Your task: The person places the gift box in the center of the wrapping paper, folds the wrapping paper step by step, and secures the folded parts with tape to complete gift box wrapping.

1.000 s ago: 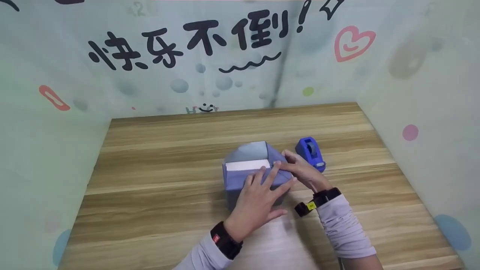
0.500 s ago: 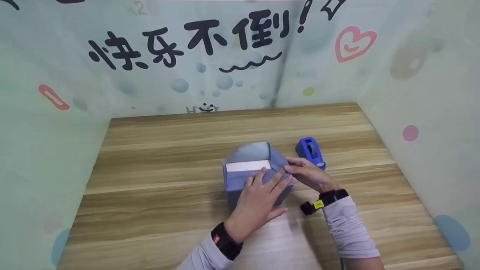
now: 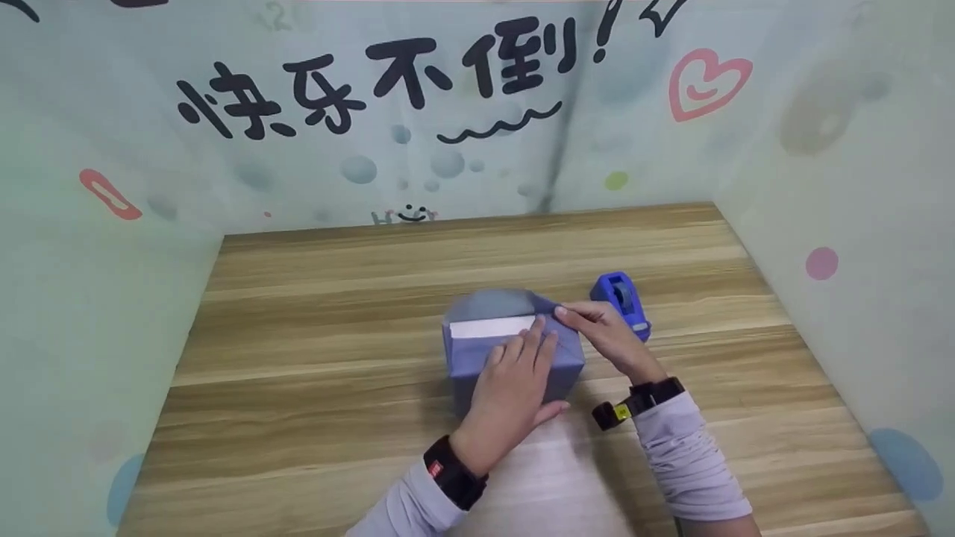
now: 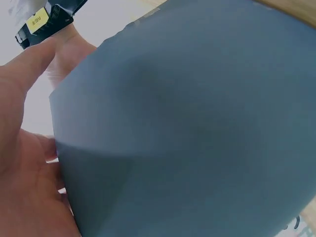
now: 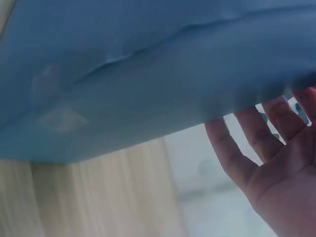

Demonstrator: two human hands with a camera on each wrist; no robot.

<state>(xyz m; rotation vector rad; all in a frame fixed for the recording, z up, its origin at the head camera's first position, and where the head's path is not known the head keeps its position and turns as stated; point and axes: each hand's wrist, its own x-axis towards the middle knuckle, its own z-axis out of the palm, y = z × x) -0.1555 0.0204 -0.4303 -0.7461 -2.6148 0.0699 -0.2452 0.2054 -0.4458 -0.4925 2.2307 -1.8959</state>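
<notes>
A box wrapped in blue-grey wrapping paper stands at the middle of the table, a strip of its white top showing. My left hand lies over the near side, fingers extended along the top and pressing on the folded paper. At the far right corner my right hand pinches the edge of a paper flap. In the right wrist view several of its fingers reach behind the paper's edge; the thumb is hidden there. Paper fills most of the left wrist view, with my left palm beside it.
Just behind my right hand sits a blue tape dispenser with a roll in it. The wood-grain table is bounded by printed cloth walls at the back and sides. Translucent patches like tape show on the paper.
My right hand has shifted from the box's right side slightly up and left onto the flap, and the raised back paper has tilted lower. My left fingers have drawn closer together.
</notes>
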